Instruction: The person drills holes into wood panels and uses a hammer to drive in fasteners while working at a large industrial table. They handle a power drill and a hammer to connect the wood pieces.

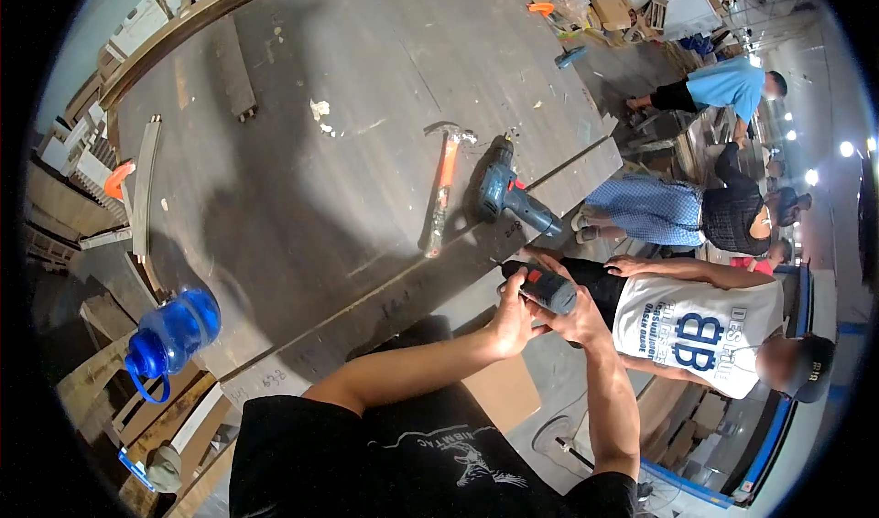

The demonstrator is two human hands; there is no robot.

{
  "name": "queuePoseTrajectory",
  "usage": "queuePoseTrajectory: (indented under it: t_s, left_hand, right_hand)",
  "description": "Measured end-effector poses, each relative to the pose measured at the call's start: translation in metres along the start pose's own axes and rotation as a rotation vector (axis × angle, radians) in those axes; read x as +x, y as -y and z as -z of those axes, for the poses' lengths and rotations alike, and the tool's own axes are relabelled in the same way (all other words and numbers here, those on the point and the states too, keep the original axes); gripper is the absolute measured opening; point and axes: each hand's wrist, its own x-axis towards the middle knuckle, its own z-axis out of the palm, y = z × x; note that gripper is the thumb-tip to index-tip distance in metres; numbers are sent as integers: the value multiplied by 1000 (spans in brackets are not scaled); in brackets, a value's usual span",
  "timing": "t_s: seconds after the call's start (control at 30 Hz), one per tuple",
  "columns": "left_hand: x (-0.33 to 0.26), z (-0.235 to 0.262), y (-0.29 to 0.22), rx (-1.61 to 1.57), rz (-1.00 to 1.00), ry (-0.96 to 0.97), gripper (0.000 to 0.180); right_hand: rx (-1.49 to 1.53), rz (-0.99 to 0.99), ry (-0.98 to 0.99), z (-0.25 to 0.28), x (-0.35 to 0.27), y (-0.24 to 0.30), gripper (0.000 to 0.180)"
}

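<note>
Black T-shirt (pixel 394 454) spreads at six o'clock; beyond it, a broad grey-brown tabletop (pixel 385 79) reaches past twelve. One blue bottle (pixel 188 321) sits toward eight, a blue cordless drill (pixel 499 188) at two, an orange-handled hammer (pixel 446 175) at twelve. Around four, left hand (pixel 509 326) and right hand (pixel 584 324), fingers curled, grip a dark grey power tool (pixel 549 289).

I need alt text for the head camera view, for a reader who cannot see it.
A person's left hand and right hand hold a dark grey power tool at the near edge of a large table. On the table lie an orange-handled hammer and a blue cordless drill. Other people are at right.
</note>
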Motion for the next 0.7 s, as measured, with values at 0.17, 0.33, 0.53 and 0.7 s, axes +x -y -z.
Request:
queuePoseTrajectory:
  t_s: [0.17, 0.33, 0.53, 0.7]
  left_hand:
    - [-16, -14, -11, 21, 8, -111, 77]
    - [-8, 27, -22, 467, 158, -13, 101]
    - [-1, 116, -44, 1612, -750, -322, 33]
    - [-1, 69, -86, 2305, -844, -341, 28]
  right_hand:
    - [14, -38, 48, -4, -6, -7, 98]
    - [99, -19, 2, -12, -6, -21, 70]
    - [188, 19, -39, -18, -15, -17, 58]
    - [525, 11, -153, -29, -23, -18, 60]
